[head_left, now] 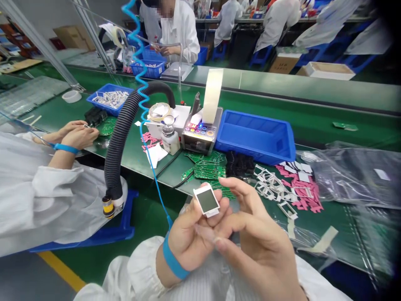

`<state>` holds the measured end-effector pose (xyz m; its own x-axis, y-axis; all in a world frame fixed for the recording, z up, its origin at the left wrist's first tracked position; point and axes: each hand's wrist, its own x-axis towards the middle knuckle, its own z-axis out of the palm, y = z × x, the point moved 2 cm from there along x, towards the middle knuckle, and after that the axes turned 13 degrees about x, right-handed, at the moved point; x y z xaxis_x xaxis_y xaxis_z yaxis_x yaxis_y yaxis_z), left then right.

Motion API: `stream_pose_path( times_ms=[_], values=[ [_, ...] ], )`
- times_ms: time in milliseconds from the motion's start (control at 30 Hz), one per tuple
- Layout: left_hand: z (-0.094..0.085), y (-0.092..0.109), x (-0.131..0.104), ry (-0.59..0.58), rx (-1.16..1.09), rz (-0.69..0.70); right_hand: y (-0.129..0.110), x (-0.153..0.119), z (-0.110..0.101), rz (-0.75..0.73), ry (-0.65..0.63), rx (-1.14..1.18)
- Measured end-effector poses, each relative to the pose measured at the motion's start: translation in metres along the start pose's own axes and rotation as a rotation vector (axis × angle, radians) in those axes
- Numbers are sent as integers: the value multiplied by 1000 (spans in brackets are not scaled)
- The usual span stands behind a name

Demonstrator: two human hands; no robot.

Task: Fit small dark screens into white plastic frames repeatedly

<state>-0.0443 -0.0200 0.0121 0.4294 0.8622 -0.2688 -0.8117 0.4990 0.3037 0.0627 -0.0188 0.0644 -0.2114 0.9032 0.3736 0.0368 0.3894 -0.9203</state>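
My left hand [191, 238], wearing a blue wrist strap [173, 258], holds a small LCD screen [207, 201] in a white frame between thumb and fingers. The dark display faces up. My right hand [255, 238] is close beside it, thumb and index finger pinched on what looks like a thin clear film [205, 232] above my left palm. Just beyond my hands lie stacked green circuit boards [209, 167] and a pile of black parts [239, 164]. To the right are loose white frames [269, 184] and pink strips [305, 194].
A blue bin [257, 136] stands behind the parts, beside a tape dispenser [200, 133] and a pump bottle [170, 140]. A black hose [120, 142] and blue coiled cord [140, 71] hang at left. A co-worker's hands [77, 133] work there. Plastic bags [357, 175] lie right.
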Motion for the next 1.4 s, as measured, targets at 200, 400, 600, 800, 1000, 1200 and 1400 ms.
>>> stream_pose_path(
  times_ms=[200,400,600,800,1000,1200,1400],
  values=[
    [5,-7,6,8,32,-28,9,12,-9,-35,104,-186],
    [7,-11,10,26,81,-1,14,17,-20,-38,204,-276],
    [8,-12,13,66,95,-14,14,17,-25,20,198,-307],
    [4,-13,15,147,131,4,23,19,-24,-46,215,-437],
    [-21,-9,14,290,226,-51,53,-3,-11,-390,-268,-781],
    [-57,6,3,256,407,-91,72,-20,-15,-289,-422,-604],
    [-55,1,4,86,403,-116,68,-4,-7,-291,-158,-323]
  ],
)
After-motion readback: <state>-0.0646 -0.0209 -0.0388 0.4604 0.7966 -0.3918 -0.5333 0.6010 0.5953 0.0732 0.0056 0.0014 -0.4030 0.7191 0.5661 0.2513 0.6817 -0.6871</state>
